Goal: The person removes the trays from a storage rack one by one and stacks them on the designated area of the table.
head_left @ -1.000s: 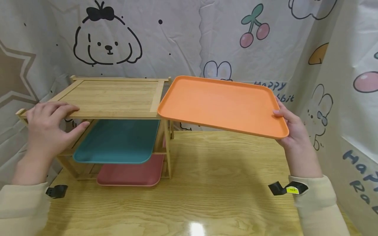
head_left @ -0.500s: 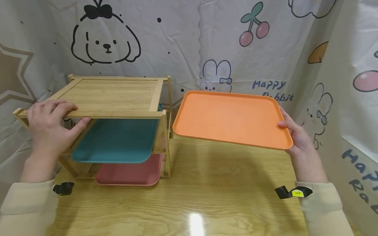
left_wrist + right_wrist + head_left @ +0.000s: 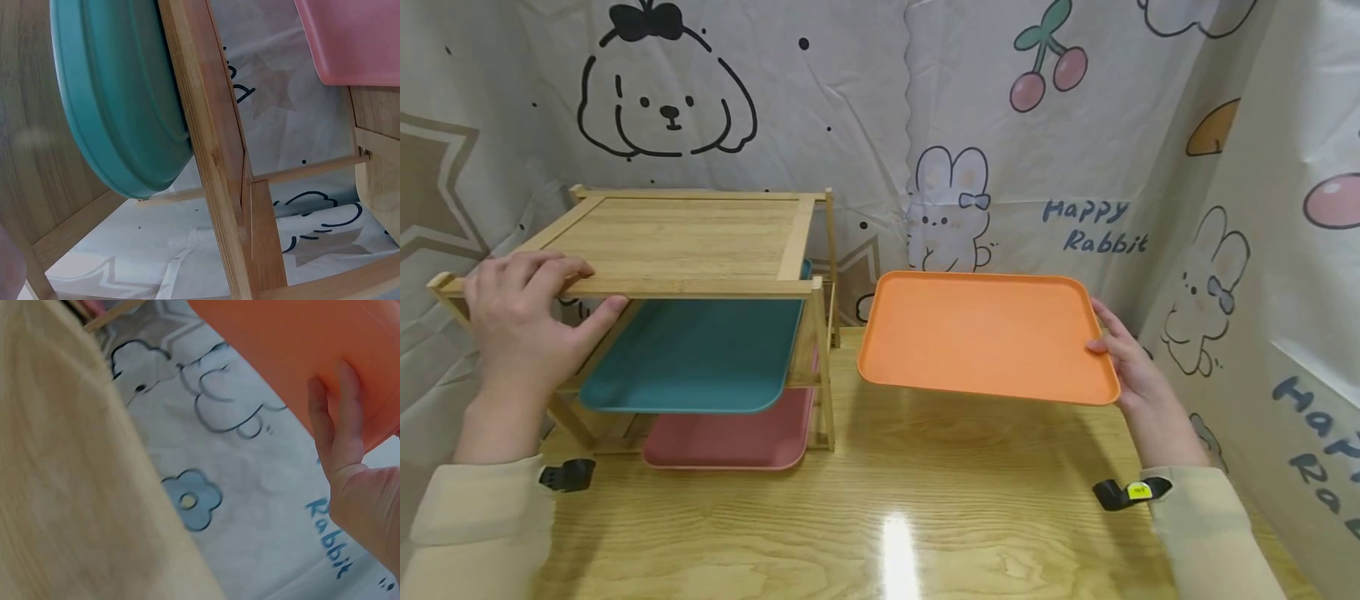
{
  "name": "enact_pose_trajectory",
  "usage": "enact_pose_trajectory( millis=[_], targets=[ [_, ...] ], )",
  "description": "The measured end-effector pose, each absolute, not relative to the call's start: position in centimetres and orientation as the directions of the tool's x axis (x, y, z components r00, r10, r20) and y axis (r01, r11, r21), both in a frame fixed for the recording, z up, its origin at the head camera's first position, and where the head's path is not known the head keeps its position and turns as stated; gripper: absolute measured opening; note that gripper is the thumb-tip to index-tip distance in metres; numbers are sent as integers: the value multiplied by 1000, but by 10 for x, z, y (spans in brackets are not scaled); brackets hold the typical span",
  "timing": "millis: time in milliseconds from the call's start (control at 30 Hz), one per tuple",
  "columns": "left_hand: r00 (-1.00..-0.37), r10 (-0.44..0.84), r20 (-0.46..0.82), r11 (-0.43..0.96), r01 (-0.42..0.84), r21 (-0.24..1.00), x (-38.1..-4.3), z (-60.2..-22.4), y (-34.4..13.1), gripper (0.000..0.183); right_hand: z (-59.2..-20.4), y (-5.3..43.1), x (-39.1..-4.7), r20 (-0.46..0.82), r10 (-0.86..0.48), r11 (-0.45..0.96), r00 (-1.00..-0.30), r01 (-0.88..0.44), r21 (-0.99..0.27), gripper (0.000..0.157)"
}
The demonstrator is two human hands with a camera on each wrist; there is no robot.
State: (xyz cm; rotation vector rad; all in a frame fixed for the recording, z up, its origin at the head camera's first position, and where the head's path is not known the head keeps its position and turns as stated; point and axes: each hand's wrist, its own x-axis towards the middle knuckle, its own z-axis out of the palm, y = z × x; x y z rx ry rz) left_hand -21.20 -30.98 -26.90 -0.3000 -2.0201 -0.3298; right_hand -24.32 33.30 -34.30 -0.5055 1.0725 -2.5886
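Note:
My right hand (image 3: pixel 1138 375) pinches an orange tray (image 3: pixel 985 333) at its right short side, thumb on top and fingers underneath, as the right wrist view also shows. The tray hangs above the table, to the right of a wooden shelf rack (image 3: pixel 692 242). My left hand (image 3: pixel 523 321) grips the front edge of the rack's top board near its left corner, fingers over the edge and thumb below. A teal tray (image 3: pixel 692 358) lies on the middle level, jutting out in front. Below it a pink tray (image 3: pixel 730 437) sits on the lowest level.
The rack stands on a wood-grain table (image 3: pixel 737 533) at the left. A white printed cloth (image 3: pixel 865 92) with cartoon drawings hangs behind and along both sides. In the left wrist view the teal tray (image 3: pixel 112 94) and the pink tray (image 3: pixel 356 44) show on separate levels.
My right hand has lowered the orange tray toward the table, and the tray has moved out from beside the rack's top to the right. The left hand has kept its grip on the rack.

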Motion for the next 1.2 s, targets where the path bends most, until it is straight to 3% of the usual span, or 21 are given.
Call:
enact_pose_trajectory(
  millis=[700, 1200],
  targets=[
    [-420, 78, 904, 925, 369, 91, -212, -269, -310, 76, -402, 341, -269, -33, -368, -519, -929, 235, -822, 77],
    [-413, 75, 907, 923, 374, 94, -213, -270, -309, 76, -417, 336, -289, -216, -299, -360, -930, 319, -877, 74]
  ],
)
